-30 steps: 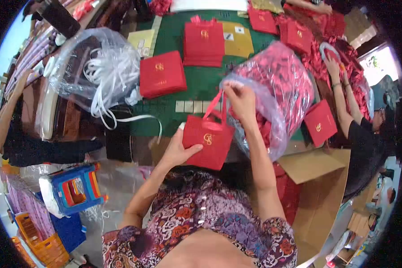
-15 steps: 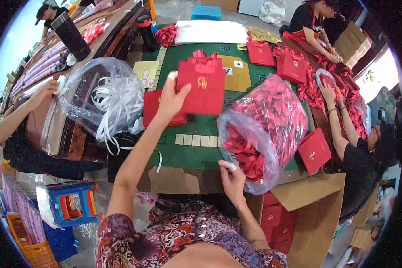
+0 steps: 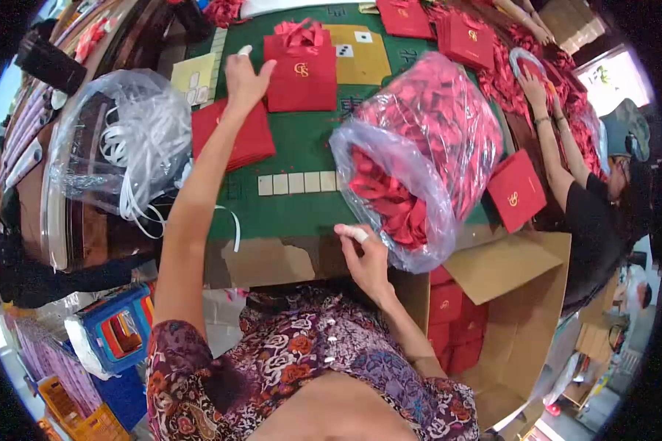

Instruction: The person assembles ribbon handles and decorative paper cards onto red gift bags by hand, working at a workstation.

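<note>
A red paper bag [image 3: 300, 87] with a gold logo and a red ribbon at its top lies on the green table mat. Just left of it, my left hand [image 3: 246, 82] is open, thumb spread towards the bag's edge, a white wrap on one fingertip. Under my left forearm is a stack of red bags [image 3: 251, 140]. My right hand [image 3: 368, 263] hovers by the table's front edge, empty, with fingers loosely bent and apart and white tape round one finger. Beside it, a clear plastic bag [image 3: 438, 158] full of red ribbons lies with its mouth towards me.
On the left sits a plastic bag of white ribbons [image 3: 136, 136]. Below the table's right side, an open cardboard box [image 3: 518, 323] holds red bags. Another red bag [image 3: 517, 191] lies at the right edge. A co-worker's hand [image 3: 535, 92] touches red ribbons there.
My left hand has let go of the red bag, which now lies on the mat. The view has tilted down. My right hand stays near the ribbon bag's mouth.
</note>
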{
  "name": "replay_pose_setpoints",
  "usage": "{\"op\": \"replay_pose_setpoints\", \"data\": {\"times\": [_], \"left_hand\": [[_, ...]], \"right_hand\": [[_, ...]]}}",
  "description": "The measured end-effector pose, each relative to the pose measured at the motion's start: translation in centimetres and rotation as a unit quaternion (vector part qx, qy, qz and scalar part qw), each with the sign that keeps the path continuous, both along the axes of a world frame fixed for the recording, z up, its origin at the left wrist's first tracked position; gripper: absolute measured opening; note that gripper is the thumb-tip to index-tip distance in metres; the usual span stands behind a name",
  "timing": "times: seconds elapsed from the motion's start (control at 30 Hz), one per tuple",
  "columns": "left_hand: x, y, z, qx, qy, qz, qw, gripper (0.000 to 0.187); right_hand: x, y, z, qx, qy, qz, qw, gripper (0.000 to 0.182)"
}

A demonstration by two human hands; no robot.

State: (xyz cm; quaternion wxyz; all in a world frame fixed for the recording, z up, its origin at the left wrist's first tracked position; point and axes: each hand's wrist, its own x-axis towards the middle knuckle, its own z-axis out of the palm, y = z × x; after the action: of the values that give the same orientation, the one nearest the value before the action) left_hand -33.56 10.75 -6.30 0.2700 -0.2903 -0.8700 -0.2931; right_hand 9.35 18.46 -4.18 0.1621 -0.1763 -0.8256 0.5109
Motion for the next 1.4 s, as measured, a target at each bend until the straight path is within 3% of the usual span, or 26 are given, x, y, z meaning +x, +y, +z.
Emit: {"op": "replay_pose_setpoints", "data": {"times": [0.13,0.17,0.27,0.33,0.43,0.5,0.7,0.77,0.8,0.83,0.97,1.1,1.17,1.23,1.3,1.37,1.4], "left_hand": [[3.1,-5.1,1.1,-0.053,0.027,-0.021,0.998,0.041],[3.7,-6.1,1.0,-0.057,0.026,-0.017,0.998,0.041],[6.5,-8.4,2.5,-0.216,-0.08,0.046,0.972,0.045],[7.5,-9.2,2.1,-0.231,-0.07,0.049,0.969,0.045],[8.2,-10.1,1.1,-0.241,-0.058,0.047,0.968,0.047],[8.7,-10.4,0.6,-0.136,0.042,0.005,0.99,0.045],[13.0,-9.5,2.5,-0.021,0.075,-0.021,0.997,0.031],[15.2,-9.3,3.1,-0.041,0.031,-0.059,0.997,0.024],[16.3,-9.0,2.9,-0.027,0.064,-0.085,0.994,0.016],[18.1,-8.7,3.7,-0.018,0.025,-0.114,0.993,0.013],[23.4,-7.4,2.2,-0.033,-0.077,-0.153,0.985,0.01],[25.8,-6.8,-1.4,-0.078,-0.123,-0.147,0.978,0.016],[26.1,-7.3,-1.7,-0.034,-0.136,-0.144,0.98,0.017],[26.6,-8.1,-0.7,0.055,-0.156,-0.14,0.976,0.02],[27.1,-8.6,1.1,0.141,-0.238,-0.142,0.95,0.019],[26.7,-9.3,1.4,0.222,-0.3,-0.159,0.914,0.02],[26.6,-9.4,3.1,0.208,-0.328,-0.193,0.901,0.021]], "right_hand": [[-0.6,1.7,0.3,0.09,0.036,-0.036,0.995,0.02],[-1.0,2.4,0.6,0.14,0.051,-0.045,0.988,0.024],[-2.8,4.3,0.7,0.249,0.063,-0.062,0.965,0.034],[-4.2,4.9,1.0,0.309,0.015,-0.062,0.949,0.043],[-5.3,5.6,-0.4,0.364,0.001,-0.06,0.929,0.029],[-5.4,6.0,-1.0,0.364,0.013,-0.052,0.93,0.025],[-4.7,5.1,0.5,0.298,0.124,-0.059,0.945,0.016],[-4.2,3.6,1.4,0.103,0.098,-0.07,0.987,0.01],[-4.2,3.3,1.2,0.12,0.119,-0.063,0.984,0.01],[-4.3,2.7,1.3,0.089,0.108,-0.07,0.988,0.01],[-5.1,0.2,2.3,0.134,0.146,-0.012,0.98,0.014],[-5.5,-0.9,2.2,0.261,0.052,0.056,0.962,0.026],[-5.4,-1.1,2.2,0.374,-0.009,0.003,0.927,0.028],[-5.4,-1.2,3.1,0.384,-0.022,0.014,0.923,0.031],[-5.7,-2.3,4.3,0.47,-0.06,0.12,0.872,0.031],[-6.3,-4.2,3.8,0.564,-0.119,0.232,0.783,0.03],[-6.9,-5.4,4.5,0.59,-0.179,0.311,0.723,0.03]]}}
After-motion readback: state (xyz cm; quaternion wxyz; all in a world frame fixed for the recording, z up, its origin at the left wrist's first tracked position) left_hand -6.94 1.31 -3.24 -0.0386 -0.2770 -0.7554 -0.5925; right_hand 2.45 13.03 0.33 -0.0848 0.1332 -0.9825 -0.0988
